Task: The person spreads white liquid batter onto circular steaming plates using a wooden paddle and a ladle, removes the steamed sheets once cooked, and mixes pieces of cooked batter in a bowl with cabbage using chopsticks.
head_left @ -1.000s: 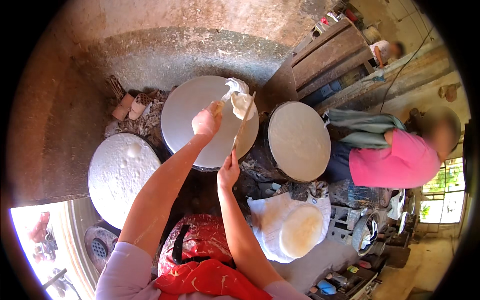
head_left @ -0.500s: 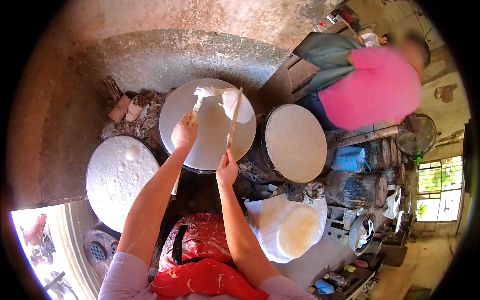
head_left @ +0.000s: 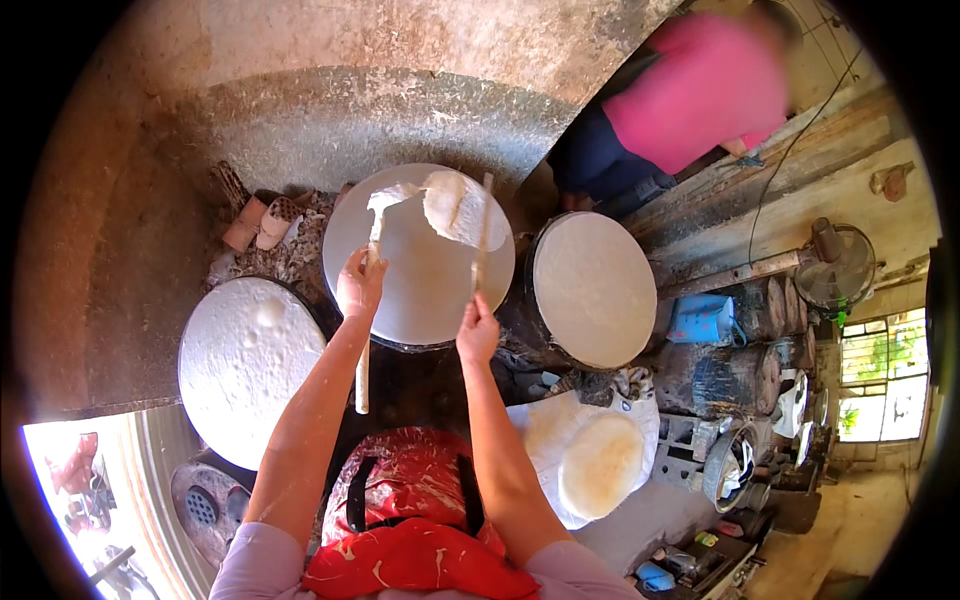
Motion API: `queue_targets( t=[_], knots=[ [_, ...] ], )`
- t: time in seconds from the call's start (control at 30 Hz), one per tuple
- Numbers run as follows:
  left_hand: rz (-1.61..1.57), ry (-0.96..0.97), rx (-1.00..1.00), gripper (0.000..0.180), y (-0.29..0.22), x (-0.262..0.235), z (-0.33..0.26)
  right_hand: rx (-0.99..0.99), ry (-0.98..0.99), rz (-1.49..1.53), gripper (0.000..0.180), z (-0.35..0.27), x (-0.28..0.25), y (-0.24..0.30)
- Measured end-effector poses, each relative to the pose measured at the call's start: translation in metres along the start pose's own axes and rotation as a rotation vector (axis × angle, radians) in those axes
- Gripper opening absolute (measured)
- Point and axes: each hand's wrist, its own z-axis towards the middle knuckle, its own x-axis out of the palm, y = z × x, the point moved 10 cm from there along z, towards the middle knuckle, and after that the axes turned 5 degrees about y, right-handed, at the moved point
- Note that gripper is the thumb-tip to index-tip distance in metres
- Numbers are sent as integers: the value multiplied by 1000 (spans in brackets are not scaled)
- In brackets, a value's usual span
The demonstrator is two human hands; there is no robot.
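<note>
My left hand (head_left: 359, 285) is wrapped around a long pale-handled tool (head_left: 363, 385), whose white-coated end (head_left: 392, 196) is over the middle round griddle (head_left: 410, 290). Its exact kind is hidden under the white batter. In my right hand (head_left: 478, 330) is a thin flat wooden stick (head_left: 484, 230), its upper part across the right side of a white patch of batter (head_left: 446, 203). That patch is bunched up toward the griddle's far right, close to the coated end of the left tool.
A bubbled white sheet covers the left griddle (head_left: 240, 370); a smooth pale layer lies on the right one (head_left: 592, 290). A browned flat round (head_left: 602, 466) rests on white cloth. Bricks (head_left: 277, 222) stand by the wall, and a person in pink (head_left: 695, 90) bends at far right.
The white batter has shifted slightly left and spread out. My right hand has moved right with the stick, my left slightly left. The person in pink has moved farther off.
</note>
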Motion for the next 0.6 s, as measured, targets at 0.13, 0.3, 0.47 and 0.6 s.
queue_targets(
  t=[0.13, 0.3, 0.47, 0.6],
  knots=[
    [-22, -2, -34, 37, 16, 0, -3, -61, 61, 34, 29, 0, 35, 24],
    [-111, -9, -49, 34, 23, -7, -12, -84, 118, -51, 29, -5, 64, 46],
    [-285, -5, -99, 33, 29, -15, -19, -86, 142, -22, 29, 6, 34, 41],
    [-313, -22, -132, 34, 28, -17, -27, 18, 221, -85, 30, 26, 8, 11]
  ],
)
